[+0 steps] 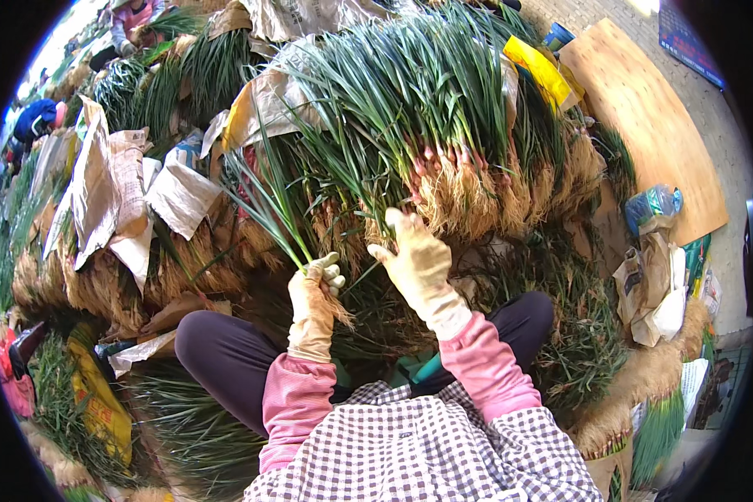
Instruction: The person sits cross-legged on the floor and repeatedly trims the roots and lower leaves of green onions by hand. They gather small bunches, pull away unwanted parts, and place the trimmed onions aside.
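Observation:
My left hand [314, 290], in a pale glove, is shut on a few green garlic plants [295, 241]. Their long flat leaves point up and to the left, and the pale roots [342, 312] hang out below my fist. My right hand [419, 257], gloved too, is at the near edge of a heap of similar plants [414, 94], with thumb and forefinger apart. Pinkish stem bases and straw-coloured roots [458, 201] face me there. Its other fingers are partly hidden, and I see nothing held in it.
Loose leaf scraps [571, 326] cover the ground by my right knee. More plants [201, 427] lie beside my left leg. White woven sacks [125, 182] drape the heaps at left. A wooden board [652, 132] and a plastic bottle [654, 207] are at right. Another person [135, 19] sits far left.

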### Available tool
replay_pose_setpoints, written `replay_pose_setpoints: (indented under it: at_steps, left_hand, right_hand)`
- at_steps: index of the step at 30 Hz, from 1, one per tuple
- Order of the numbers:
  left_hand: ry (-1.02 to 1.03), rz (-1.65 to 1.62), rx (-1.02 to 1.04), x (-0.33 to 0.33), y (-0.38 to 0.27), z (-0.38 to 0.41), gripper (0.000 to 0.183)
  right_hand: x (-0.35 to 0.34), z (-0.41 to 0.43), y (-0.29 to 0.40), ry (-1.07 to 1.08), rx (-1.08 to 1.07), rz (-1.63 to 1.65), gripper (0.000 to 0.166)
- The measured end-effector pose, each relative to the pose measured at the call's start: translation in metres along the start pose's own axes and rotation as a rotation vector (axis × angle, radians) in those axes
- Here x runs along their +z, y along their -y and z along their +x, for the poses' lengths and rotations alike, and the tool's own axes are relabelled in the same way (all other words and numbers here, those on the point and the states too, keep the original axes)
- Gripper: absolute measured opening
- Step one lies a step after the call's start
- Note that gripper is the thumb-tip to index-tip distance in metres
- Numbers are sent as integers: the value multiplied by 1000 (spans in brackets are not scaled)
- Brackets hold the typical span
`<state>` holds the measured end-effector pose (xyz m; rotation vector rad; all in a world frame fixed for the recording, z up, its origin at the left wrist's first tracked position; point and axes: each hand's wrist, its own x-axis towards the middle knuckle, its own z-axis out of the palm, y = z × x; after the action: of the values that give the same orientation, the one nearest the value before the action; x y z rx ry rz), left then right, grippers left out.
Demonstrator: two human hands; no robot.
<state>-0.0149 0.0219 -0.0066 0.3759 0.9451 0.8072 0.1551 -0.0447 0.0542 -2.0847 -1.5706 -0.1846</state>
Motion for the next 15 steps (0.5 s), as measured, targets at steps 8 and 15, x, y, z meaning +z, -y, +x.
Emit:
replay_pose_setpoints:
  at_steps: [8,15]
  left_hand:
    - [94,75,90,1,2,-7,20]
    - [225,148,-39,21,13,-23,30]
  right_hand:
    - [-33,48,-18,286,507,715,25]
    - [4,5,-14,428,776,1522,23]
